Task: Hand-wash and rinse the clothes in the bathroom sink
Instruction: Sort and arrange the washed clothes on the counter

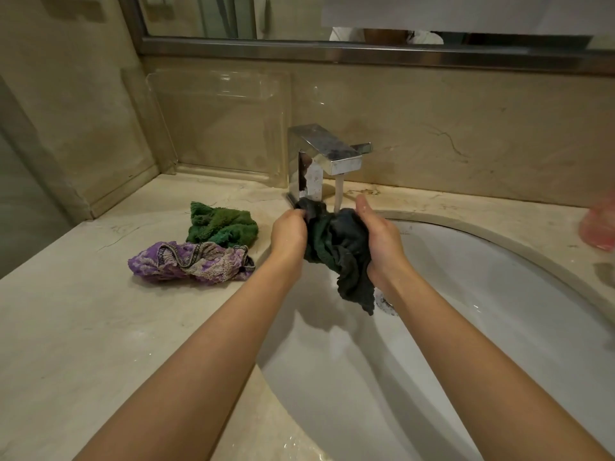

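A: What occupies the centre of the frame?

B: A dark green wet cloth (339,251), bunched and held over the white sink basin (482,294) directly below the running water stream (338,193) that falls from the square chrome faucet (321,158). One corner of the cloth hangs down toward the drain (384,302).

A: How do the hands lie on it?

B: The left hand (289,232) grips the cloth's upper left edge, fingers curled inward and pinching a fold against the thumb. The right hand (377,234) cups the cloth from the right, fingers pressed together and wrapped round the fabric, the thumb raised near the water. Both forearms reach in from the lower edge of the frame.

A: And to the left of centre?

B: On the beige marble countertop (83,311), two further pieces: a green towelling cloth (221,224), crumpled, and just in front of it and touching it, a purple lace garment (189,262). Both lie well apart from the basin's left rim.

A: Other features?

B: A clear acrylic tray (219,124) leans against the wall at upper left; a mirror frame (332,49) crosses the top; a blurred pink object (597,224) sits at the right edge.
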The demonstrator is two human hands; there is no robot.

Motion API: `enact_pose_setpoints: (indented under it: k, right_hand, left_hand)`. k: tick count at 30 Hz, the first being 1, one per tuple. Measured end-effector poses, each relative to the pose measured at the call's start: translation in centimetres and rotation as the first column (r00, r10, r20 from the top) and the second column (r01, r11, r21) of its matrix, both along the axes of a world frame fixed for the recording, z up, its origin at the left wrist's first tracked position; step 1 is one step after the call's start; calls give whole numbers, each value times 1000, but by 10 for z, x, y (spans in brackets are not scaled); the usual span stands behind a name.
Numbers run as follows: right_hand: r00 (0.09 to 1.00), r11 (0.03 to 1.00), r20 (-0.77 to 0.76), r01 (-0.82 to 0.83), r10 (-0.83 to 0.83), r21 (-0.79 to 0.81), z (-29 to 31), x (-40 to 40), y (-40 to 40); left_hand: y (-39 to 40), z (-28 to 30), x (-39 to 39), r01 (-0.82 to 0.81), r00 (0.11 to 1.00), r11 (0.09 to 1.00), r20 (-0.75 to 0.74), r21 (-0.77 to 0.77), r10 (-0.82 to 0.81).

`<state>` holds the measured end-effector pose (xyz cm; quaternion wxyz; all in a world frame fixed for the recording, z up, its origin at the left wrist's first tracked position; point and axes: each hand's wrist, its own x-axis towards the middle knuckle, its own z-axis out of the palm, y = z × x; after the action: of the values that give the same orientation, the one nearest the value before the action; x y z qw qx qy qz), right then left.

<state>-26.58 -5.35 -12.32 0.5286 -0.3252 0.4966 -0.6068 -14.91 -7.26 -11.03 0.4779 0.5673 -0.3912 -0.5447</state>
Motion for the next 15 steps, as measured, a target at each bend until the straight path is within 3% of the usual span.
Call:
enact_pose_setpoints:
  k: [4,7,10,15]
  right_hand:
    - [996,996,-74,-61,57,-59,-2,-4,1]
    - [988,996,-151,-30,17,-87,-3,-3,1]
    - [995,993,-98,-5,-6,-116,0,-4,0]
    - [999,991,-27,-36,33,-130,-1,-2,-2]
  left_hand:
    - [4,6,1,71,993,996,-88,-61,-76]
    - [6,2,-2,214,970,975,134,-61,-205]
    - [7,-7,-9,287,905,958,333,-14,-266]
    - [3,-4,-10,332,919,937,261,-111,-295]
